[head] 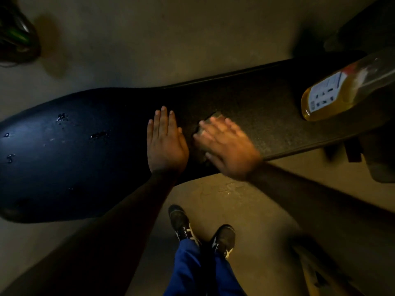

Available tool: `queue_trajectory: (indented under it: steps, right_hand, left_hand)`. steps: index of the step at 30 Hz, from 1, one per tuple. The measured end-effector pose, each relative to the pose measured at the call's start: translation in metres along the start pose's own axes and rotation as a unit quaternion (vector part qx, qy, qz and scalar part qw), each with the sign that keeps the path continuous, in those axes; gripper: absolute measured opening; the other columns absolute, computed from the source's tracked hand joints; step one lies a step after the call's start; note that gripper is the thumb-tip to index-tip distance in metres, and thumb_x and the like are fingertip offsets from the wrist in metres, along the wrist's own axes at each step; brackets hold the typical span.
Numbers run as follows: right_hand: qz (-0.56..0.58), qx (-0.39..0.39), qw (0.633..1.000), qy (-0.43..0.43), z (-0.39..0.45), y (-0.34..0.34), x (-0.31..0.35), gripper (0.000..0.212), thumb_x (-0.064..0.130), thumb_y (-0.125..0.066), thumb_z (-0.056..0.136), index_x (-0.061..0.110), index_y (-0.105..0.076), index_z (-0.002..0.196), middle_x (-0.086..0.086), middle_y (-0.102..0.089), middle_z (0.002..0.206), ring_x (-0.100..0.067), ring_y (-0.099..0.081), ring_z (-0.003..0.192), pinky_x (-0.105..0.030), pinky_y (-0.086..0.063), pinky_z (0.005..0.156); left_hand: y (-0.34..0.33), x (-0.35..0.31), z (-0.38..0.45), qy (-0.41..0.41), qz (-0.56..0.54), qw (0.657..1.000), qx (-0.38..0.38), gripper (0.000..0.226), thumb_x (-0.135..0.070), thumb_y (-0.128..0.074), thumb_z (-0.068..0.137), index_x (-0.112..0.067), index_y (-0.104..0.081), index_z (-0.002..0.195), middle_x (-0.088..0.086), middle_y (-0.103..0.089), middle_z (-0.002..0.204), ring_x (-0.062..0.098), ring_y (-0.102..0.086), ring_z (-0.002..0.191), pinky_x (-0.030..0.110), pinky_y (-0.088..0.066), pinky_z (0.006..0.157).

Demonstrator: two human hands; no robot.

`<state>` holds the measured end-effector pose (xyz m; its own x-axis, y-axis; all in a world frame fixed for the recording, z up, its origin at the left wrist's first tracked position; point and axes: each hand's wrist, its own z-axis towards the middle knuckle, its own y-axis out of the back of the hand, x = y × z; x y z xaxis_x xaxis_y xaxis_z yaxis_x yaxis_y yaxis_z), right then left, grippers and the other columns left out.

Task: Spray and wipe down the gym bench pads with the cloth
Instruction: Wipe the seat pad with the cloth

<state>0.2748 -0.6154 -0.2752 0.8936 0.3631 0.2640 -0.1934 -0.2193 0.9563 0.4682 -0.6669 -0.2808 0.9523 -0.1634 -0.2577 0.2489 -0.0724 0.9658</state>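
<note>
Both hands lie flat on a long dark gym bench pad (245, 99) that runs across the view from lower left to upper right. Left hand (165, 144) is spread palm down with fingers straight and close together, pressing on the pad and holding nothing. Right hand (226, 146), just beside the left one and blurred, also lies palm down with fingers stretched out; under its fingers sits a small pale cloth (210, 120), of which only an edge and a corner show past the fingertips. Whether the fingers curl round the cloth cannot be told through the blur; they look straight and pressed on top of it.

To the left of the left hand the pad widens into a rounded, glossy dark seat section (53, 159) dotted with shining wet drops (99, 135). To the right of the right hand, well apart from it, a clear bottle (339, 90) of yellow liquid with a white label lies on its side on the pad, its far end running out of view.

Below the hands, the person's two dark shoes (179, 221) with pale stripes and blue trouser legs (192, 272) stand on a dull concrete floor (149, 39). Far beyond the left hand, in the upper left corner, a dark object with green marks (15, 33) sits on the floor, too dim to identify.
</note>
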Motion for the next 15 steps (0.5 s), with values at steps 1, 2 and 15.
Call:
queue_trajectory:
  steps: [1,2,15]
  right_hand:
    - [-0.002,-0.027,0.998,-0.054,0.002,0.000,-0.015,0.057,0.040,-0.042,0.100,0.026,-0.036,0.155,-0.007,-0.030,0.165,-0.030,-0.021,0.154,-0.054,-0.016,0.125]
    - [0.009,-0.063,0.986,-0.154,0.005,0.002,-0.021,0.058,0.039,-0.043,0.100,0.025,-0.036,0.155,-0.009,-0.031,0.165,-0.031,-0.021,0.154,-0.055,-0.017,0.124]
    - [0.025,-0.123,0.924,-0.361,0.016,-0.013,0.052,0.063,0.042,-0.031,0.101,0.014,-0.032,0.157,-0.017,-0.024,0.166,-0.037,-0.017,0.155,-0.059,-0.017,0.123]
  left_hand:
    - [-0.001,0.001,-0.001,-0.006,-0.004,1.000,-0.009,0.050,-0.027,-0.031,0.102,-0.006,-0.037,0.147,0.014,-0.030,0.157,0.025,-0.021,0.148,0.041,-0.015,0.121]
    - [-0.003,0.002,-0.001,-0.011,-0.008,1.000,-0.015,0.049,-0.026,-0.031,0.102,-0.006,-0.038,0.146,0.013,-0.032,0.156,0.024,-0.023,0.147,0.041,-0.016,0.121]
    - [0.009,0.010,0.002,0.003,-0.152,0.988,-0.014,0.048,-0.023,-0.030,0.099,-0.008,-0.047,0.141,0.012,-0.040,0.152,0.023,-0.028,0.145,0.035,-0.013,0.120]
